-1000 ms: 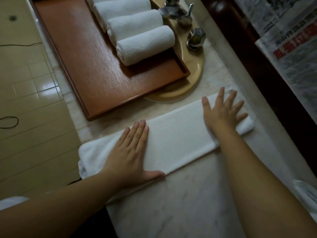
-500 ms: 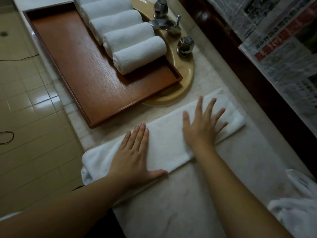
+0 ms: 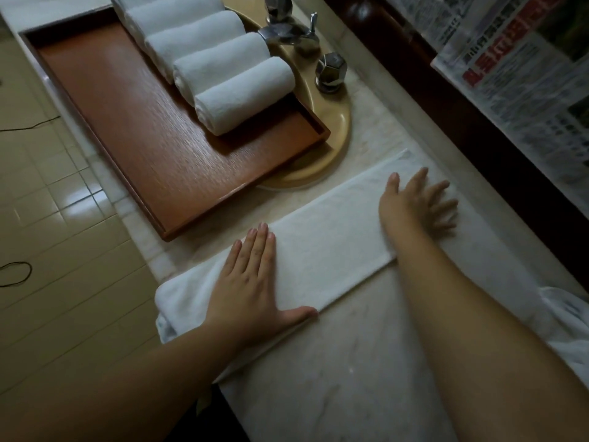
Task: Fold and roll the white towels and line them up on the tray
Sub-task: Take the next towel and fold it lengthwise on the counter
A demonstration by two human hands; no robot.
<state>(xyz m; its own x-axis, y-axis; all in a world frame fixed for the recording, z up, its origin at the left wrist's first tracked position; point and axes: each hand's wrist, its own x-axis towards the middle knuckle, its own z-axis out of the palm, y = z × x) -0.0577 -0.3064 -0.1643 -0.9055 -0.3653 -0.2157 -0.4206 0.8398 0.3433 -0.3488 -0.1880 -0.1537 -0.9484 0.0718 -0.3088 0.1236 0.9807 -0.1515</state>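
Our left hand (image 3: 251, 275) lies flat on the folded towel (image 3: 325, 250), fingers straight and together, thumb spread along the near edge; it presses and grips nothing. Our right hand (image 3: 414, 202) is also flat, fingers spread apart, on the far end of the same strip, and it is a little blurred.

Under both palms the towel is a long narrow band on the marble desk (image 3: 350, 362). Left of the left hand, its end looks bunched and hangs a little over the desk edge. We judge it light, soft and limp, with no stiffness of its own: it will keep a fold only when pressed, and it can slide on the smooth stone. The best place to take hold seems one short end, both corners pinched, so the roll starts straight and tight.

Beyond our hands, the wooden tray (image 3: 127, 122) carries the rolled towels (image 3: 245, 90) side by side in a row at its far side, with bare wood nearer to us. Past the tray is a faucet (image 3: 287, 33). To the right of the right arm, more white cloth (image 3: 567, 330) waits.
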